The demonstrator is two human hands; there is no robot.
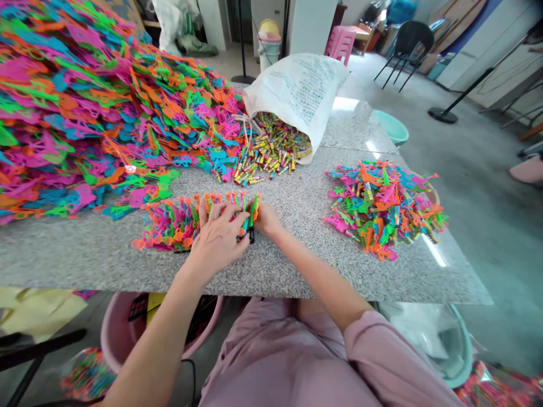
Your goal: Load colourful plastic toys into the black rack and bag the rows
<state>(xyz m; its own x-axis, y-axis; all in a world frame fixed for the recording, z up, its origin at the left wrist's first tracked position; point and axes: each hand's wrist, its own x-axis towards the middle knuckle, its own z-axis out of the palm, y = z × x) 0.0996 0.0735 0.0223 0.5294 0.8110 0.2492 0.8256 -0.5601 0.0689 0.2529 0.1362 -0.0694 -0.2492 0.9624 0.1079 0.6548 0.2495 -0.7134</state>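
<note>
A tight row of small bright plastic toy pieces [173,220] stands upright in a black rack [251,235], mostly hidden beneath them, on the speckled stone table. Across the right part of this row lies my left hand [218,234], palm down, fingers spread over the tops and thumb toward the front. At the row's right end my right hand [267,219] is closed on a green plastic toy piece [254,209] beside an orange one. Its fingertips are partly hidden behind that piece.
A huge heap of similar plastic pieces [106,113] covers the table's left and back. A white woven sack [301,90] spills small yellow printed tubes [271,152]. Toward the right edge lies a pile of pieces with tubes [386,203]. Below the front edge stand a pink tub [111,328] and a green basin [464,345].
</note>
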